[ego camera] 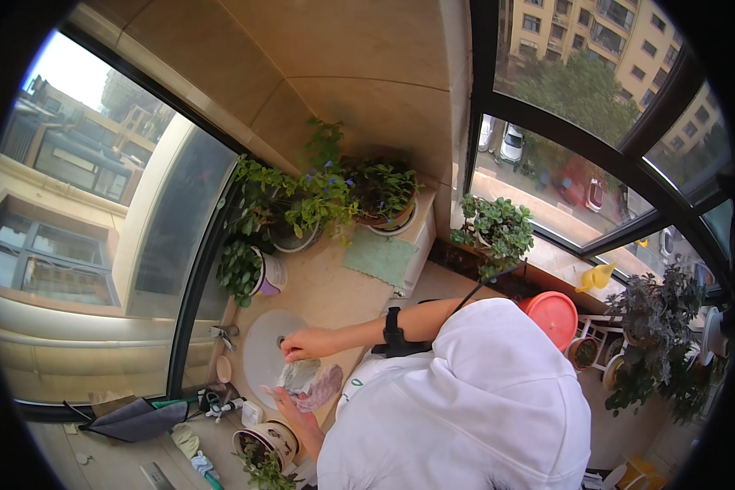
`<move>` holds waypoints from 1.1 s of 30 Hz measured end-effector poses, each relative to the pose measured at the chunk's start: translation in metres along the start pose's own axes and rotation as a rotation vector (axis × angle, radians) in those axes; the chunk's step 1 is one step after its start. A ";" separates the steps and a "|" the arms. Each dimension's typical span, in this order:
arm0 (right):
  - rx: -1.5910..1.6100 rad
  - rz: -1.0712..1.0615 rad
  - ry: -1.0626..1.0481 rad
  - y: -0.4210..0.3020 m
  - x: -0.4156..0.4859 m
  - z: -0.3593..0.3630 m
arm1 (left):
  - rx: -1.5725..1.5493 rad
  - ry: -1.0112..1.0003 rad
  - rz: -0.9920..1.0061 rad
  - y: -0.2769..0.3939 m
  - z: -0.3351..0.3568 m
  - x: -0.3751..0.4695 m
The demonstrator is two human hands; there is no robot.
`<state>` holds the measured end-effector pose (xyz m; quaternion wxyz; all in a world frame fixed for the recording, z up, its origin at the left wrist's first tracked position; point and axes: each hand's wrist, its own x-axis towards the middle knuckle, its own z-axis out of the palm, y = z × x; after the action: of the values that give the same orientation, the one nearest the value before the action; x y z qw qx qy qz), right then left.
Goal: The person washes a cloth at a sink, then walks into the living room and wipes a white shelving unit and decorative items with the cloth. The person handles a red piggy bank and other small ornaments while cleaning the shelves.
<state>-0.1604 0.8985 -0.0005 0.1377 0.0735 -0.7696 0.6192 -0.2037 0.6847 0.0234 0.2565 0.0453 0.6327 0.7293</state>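
A round white washbasin is set in the beige counter. Above its near edge, my right hand has its fingers closed at the top of a grey-green cloth. A pinkish cloth hangs or lies beside it, touching it. My left hand is below, with its palm and thumb against the lower edge of the cloths; some of its fingers are hidden. A metal faucet stands at the basin's far side.
Potted plants stand on the counter's right part, by a green mat. A white pot, a white box and a dark grey cloth item lie to the left. Behind me are a red round lid and a plant rack.
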 end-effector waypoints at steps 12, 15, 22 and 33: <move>-0.119 0.028 0.053 -0.018 -0.004 -0.006 | 0.498 -0.199 -0.145 -0.023 -0.025 0.003; -0.134 -0.029 -0.014 -0.013 -0.005 -0.005 | 0.588 -0.466 -0.061 -0.035 -0.031 0.014; -0.275 -0.179 0.387 0.000 0.000 -0.007 | 0.247 0.085 0.054 -0.029 -0.019 0.005; -0.065 -0.004 -0.126 0.016 0.000 0.018 | 0.234 -0.078 0.071 -0.017 0.005 -0.012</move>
<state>-0.1672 0.8848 -0.0184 0.0925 0.1092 -0.7964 0.5876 -0.1859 0.6846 0.0116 0.2480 0.1257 0.7009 0.6568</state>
